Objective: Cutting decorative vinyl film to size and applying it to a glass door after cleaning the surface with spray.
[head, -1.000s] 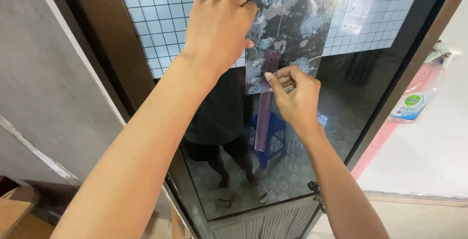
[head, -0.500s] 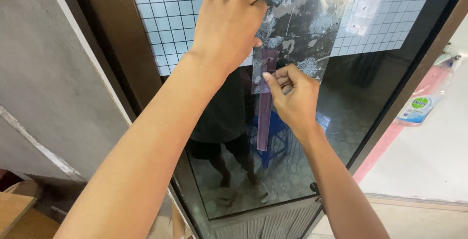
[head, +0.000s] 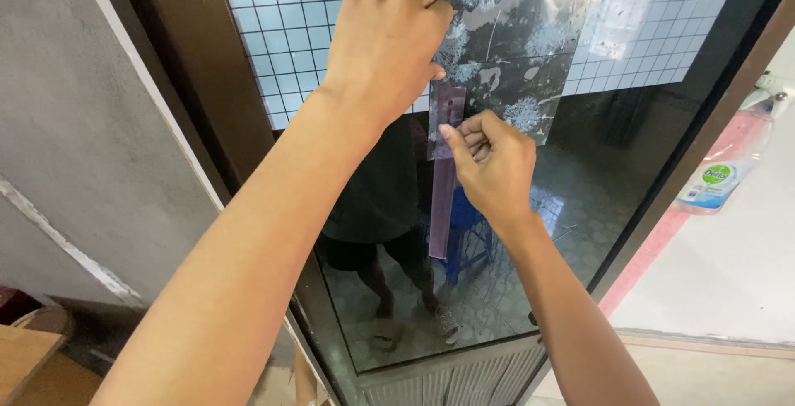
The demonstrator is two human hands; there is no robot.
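Left hand is pressing flat on the gridded film near the door frame. Right hand fingers are pinching the purple ruler, hanging vertically against open glass.

Hands and strip drift left across the glass
The left hand, pressed flat on the grid-patterned sheet, now sits a little lower and further left in the frame than a second ago; the right hand, pinching the translucent purple strip, also sits further left, so the strip's top edge lies just under the left hand's fingertips
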